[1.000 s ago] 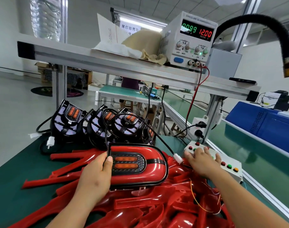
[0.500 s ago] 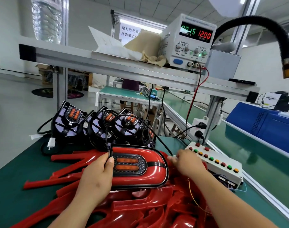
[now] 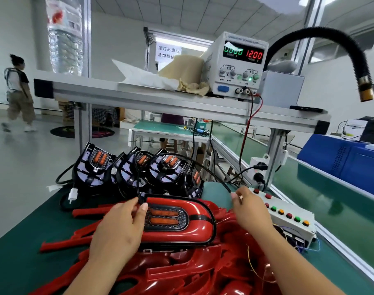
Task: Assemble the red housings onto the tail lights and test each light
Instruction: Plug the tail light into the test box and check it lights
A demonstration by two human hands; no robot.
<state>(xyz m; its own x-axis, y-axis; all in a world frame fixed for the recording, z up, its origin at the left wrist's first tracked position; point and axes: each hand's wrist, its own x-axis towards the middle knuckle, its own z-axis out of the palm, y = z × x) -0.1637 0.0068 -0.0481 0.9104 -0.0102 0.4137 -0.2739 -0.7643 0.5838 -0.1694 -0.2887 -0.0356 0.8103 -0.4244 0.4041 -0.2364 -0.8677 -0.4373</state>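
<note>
An assembled tail light with a red housing lies on a pile of loose red housings. My left hand grips its left end, thumb on the lens. Its black cable loops up and over to my right hand, which pinches the cable's end just left of the white button box. Behind stand several bare black tail lights with orange lenses. The power supply on the shelf reads 0.000 and 12.00.
A metal shelf spans the bench overhead, holding paper, brown cloth and a grey box. A black flexible hose hangs at the right. A green conveyor and a blue machine lie to the right. A person walks at far left.
My right hand left the button box, moved left to the cable's connector and now holds the cable end. The supply's current reading dropped to 0.000. My left hand kept its grip.
</note>
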